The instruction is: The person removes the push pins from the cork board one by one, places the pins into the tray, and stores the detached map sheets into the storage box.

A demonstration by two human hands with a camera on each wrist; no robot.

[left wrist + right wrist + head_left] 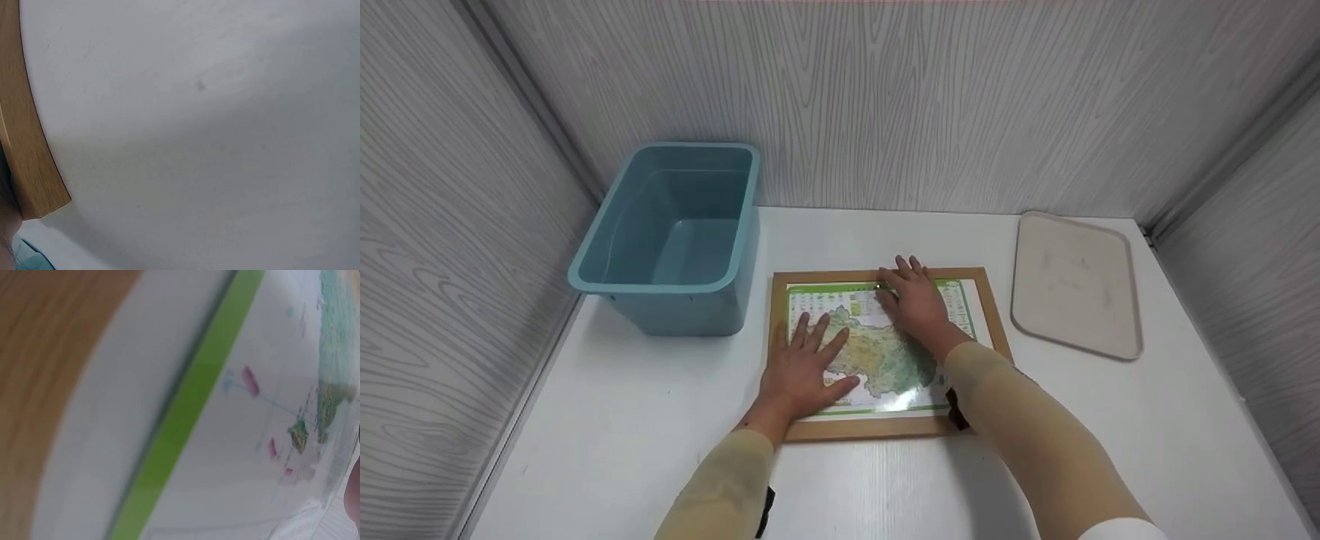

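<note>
Left hand [802,367] laid flat with fingers spread, holding nothing, palm down on the lower left part of a glossy map sheet with a green border [877,352]; right hand [915,300] likewise flat and released, fingers straight, pressing the upper middle of the same sheet; both forearms in tan sleeves, reaching in from the near edge.

Map sheet lying inside a flat rectangular light wooden frame [885,429], directly beneath both hands, the frame resting flat at the middle of a white tabletop [622,420]; frame's corner and bare table seen close in the left wrist view [34,163]; green border and printed surface seen close, blurred, in the right wrist view [185,422].

Just left of the frame's far corner, close but apart, an empty blue-grey rectangular plastic tub [675,232]; to the right, near the frame, a beige flat tray with rounded corners [1076,285]; open white table in front of the frame and to its near left and near right; grey wood-grain panels [885,97] closing the table at back and both sides.
</note>
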